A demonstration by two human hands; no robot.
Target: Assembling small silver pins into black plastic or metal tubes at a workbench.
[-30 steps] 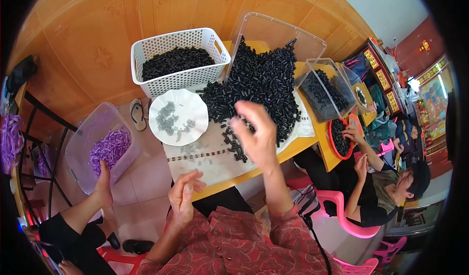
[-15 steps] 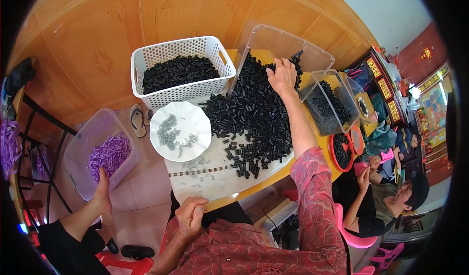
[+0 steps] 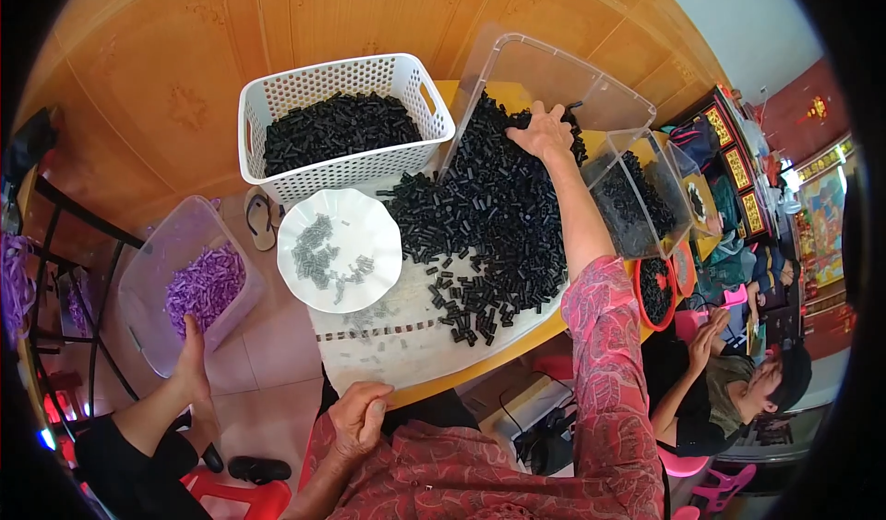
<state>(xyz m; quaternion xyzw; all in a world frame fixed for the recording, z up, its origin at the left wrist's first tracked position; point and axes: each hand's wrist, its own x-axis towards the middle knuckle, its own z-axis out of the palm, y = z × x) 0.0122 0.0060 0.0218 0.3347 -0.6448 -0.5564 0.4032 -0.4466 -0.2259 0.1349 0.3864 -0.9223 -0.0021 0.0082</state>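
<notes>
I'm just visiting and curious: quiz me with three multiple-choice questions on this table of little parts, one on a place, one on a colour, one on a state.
1. Where is the right hand?
A. on the white plate
B. at the far end of the pile of black pieces, by the tipped clear bin
C. in the white basket

2. What colour are the pieces in the clear tub on the floor?
A. purple
B. green
C. yellow

3. How is the left hand?
A. gripping a cup
B. loosely curled, empty, at the table edge
C. inside the tub

Answers: B, the arm reaches there; A, they show purple; B, nothing in it.
</notes>
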